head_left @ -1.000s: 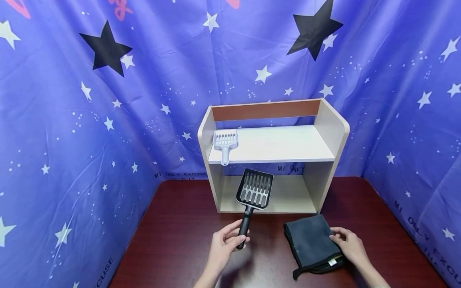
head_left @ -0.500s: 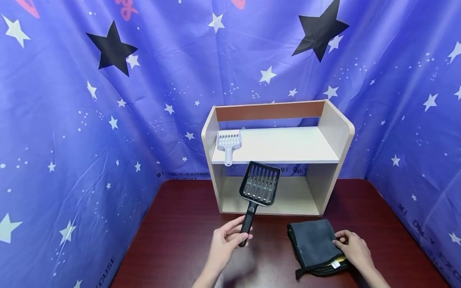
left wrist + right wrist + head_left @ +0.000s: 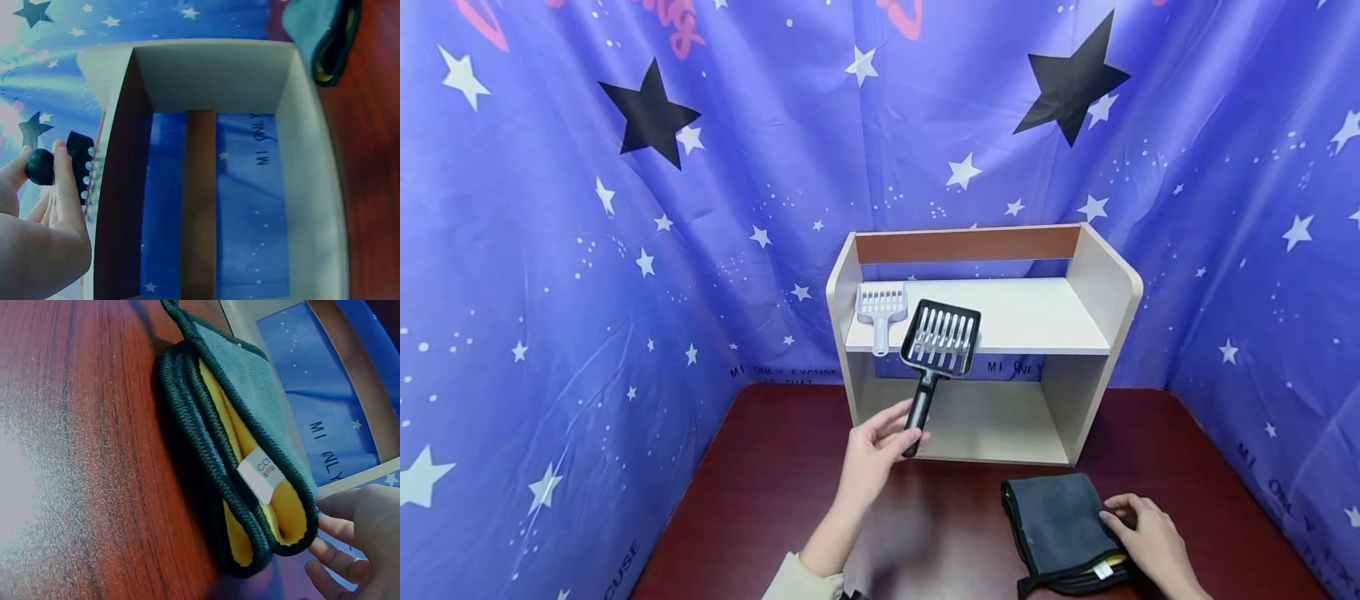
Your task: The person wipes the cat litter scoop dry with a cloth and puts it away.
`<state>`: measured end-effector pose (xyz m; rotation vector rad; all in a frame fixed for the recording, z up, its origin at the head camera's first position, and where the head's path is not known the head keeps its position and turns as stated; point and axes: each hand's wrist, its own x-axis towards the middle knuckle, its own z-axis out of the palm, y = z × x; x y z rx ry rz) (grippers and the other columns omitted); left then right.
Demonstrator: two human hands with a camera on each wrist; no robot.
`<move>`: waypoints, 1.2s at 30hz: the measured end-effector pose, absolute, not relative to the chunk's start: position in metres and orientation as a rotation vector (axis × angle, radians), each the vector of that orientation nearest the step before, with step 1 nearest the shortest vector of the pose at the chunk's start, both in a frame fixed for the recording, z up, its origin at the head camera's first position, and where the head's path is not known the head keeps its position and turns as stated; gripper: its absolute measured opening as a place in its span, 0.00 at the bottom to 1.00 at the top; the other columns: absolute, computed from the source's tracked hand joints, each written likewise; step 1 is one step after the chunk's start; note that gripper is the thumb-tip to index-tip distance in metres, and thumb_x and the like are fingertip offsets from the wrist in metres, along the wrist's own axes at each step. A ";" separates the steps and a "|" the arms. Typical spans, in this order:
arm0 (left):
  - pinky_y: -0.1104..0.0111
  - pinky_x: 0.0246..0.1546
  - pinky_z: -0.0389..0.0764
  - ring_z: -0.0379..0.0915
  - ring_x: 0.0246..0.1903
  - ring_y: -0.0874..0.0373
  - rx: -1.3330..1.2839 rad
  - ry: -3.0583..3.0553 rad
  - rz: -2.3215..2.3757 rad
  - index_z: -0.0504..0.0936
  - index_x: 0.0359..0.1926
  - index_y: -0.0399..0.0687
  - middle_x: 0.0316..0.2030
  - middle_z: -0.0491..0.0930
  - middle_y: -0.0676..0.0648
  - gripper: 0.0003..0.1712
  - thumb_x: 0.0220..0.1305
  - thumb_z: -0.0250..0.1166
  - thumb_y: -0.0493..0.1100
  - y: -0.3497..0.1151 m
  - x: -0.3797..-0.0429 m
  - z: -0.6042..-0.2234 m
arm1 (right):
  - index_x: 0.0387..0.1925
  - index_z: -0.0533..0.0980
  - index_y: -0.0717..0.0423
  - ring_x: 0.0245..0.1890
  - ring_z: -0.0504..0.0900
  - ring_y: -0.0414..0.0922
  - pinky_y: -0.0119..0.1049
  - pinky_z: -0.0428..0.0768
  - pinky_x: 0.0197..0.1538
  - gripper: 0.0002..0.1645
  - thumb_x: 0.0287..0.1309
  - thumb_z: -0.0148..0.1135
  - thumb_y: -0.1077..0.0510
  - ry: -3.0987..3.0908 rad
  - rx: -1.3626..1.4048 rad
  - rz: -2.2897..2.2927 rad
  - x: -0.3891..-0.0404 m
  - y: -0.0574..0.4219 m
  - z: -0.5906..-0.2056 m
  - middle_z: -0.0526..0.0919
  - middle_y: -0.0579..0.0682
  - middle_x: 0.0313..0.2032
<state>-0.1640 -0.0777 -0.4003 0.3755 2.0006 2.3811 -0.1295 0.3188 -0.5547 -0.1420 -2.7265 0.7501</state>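
My left hand [image 3: 872,458] grips the black handle of a slotted litter scoop [image 3: 928,379], its pan tilted up before the shelf unit's upper board. The left wrist view shows the fingers and thumb around the round black handle end [image 3: 40,166]. A pale grey litter scoop [image 3: 882,303] lies at the upper board's left end, handle over the front edge. My right hand [image 3: 1152,533] touches the right edge of a folded dark grey cloth [image 3: 1060,521] on the table; its fingers look loosely bent. Yellow lining and a white tag [image 3: 259,475] show between the cloth's folds.
A two-level wooden shelf unit [image 3: 1000,421] stands toward the back of the dark red table [image 3: 760,475]. Its side panels rise above the upper board, with a brown rail [image 3: 970,246] across the back. A blue star-patterned curtain [image 3: 760,150] encloses the table's back and sides.
My left hand has raised the black scoop from in front of the lower compartment to the upper board's level. The right hand stays at the cloth's edge. The head view has shifted slightly.
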 end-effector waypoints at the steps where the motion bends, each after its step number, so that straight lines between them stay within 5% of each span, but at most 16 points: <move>1: 0.73 0.41 0.86 0.87 0.36 0.65 0.374 1.977 2.399 0.75 0.65 0.36 0.50 0.82 0.27 0.28 0.64 0.66 0.34 -0.076 -0.168 -0.397 | 0.35 0.81 0.53 0.35 0.80 0.52 0.42 0.74 0.32 0.09 0.53 0.71 0.54 -2.716 -0.137 0.753 -0.128 0.319 -0.555 0.83 0.50 0.33; 10: 0.69 0.49 0.85 0.86 0.44 0.62 0.438 1.747 2.508 0.69 0.68 0.34 0.59 0.75 0.26 0.30 0.65 0.62 0.30 -0.055 -0.205 -0.365 | 0.36 0.82 0.53 0.40 0.81 0.60 0.50 0.74 0.37 0.09 0.55 0.71 0.55 -2.665 -0.117 0.772 -0.125 0.321 -0.547 0.84 0.54 0.35; 17: 0.70 0.50 0.84 0.85 0.50 0.56 0.373 1.777 2.536 0.69 0.68 0.33 0.60 0.77 0.30 0.31 0.65 0.64 0.32 -0.043 -0.229 -0.355 | 0.34 0.82 0.49 0.34 0.78 0.38 0.33 0.70 0.35 0.08 0.50 0.74 0.56 -2.598 -0.076 0.730 -0.125 0.315 -0.539 0.84 0.48 0.34; 23: 0.70 0.51 0.84 0.84 0.52 0.53 0.325 1.775 2.574 0.66 0.70 0.32 0.61 0.77 0.31 0.34 0.64 0.64 0.31 -0.035 -0.238 -0.354 | 0.34 0.82 0.51 0.37 0.80 0.55 0.37 0.67 0.39 0.08 0.52 0.73 0.57 -2.567 -0.048 0.760 -0.121 0.309 -0.533 0.85 0.51 0.33; 27: 0.69 0.51 0.85 0.84 0.52 0.50 0.327 1.795 2.580 0.62 0.72 0.35 0.60 0.77 0.30 0.38 0.64 0.65 0.31 -0.035 -0.238 -0.354 | 0.35 0.82 0.50 0.40 0.79 0.57 0.34 0.67 0.39 0.08 0.52 0.73 0.57 -2.544 -0.016 0.751 -0.122 0.304 -0.529 0.84 0.53 0.37; 30: 0.68 0.49 0.85 0.85 0.50 0.49 0.344 1.821 2.552 0.60 0.74 0.38 0.59 0.77 0.29 0.40 0.64 0.65 0.31 -0.037 -0.235 -0.355 | 0.35 0.82 0.49 0.44 0.77 0.39 0.30 0.66 0.38 0.09 0.51 0.74 0.57 -2.521 0.003 0.747 -0.123 0.303 -0.523 0.83 0.55 0.40; 33: 0.67 0.49 0.86 0.84 0.50 0.48 0.369 1.833 2.511 0.58 0.75 0.41 0.60 0.76 0.28 0.41 0.64 0.65 0.32 -0.041 -0.229 -0.357 | 0.36 0.82 0.50 0.45 0.64 0.17 0.27 0.65 0.38 0.10 0.51 0.74 0.58 -2.492 0.025 0.773 -0.124 0.303 -0.516 0.83 0.55 0.41; 36: 0.66 0.49 0.85 0.84 0.51 0.48 0.397 1.827 2.473 0.58 0.76 0.43 0.61 0.75 0.29 0.42 0.63 0.66 0.32 -0.049 -0.221 -0.360 | 0.37 0.83 0.51 0.40 0.58 0.12 0.24 0.64 0.37 0.11 0.51 0.74 0.59 -2.461 0.054 0.795 -0.126 0.303 -0.507 0.82 0.55 0.41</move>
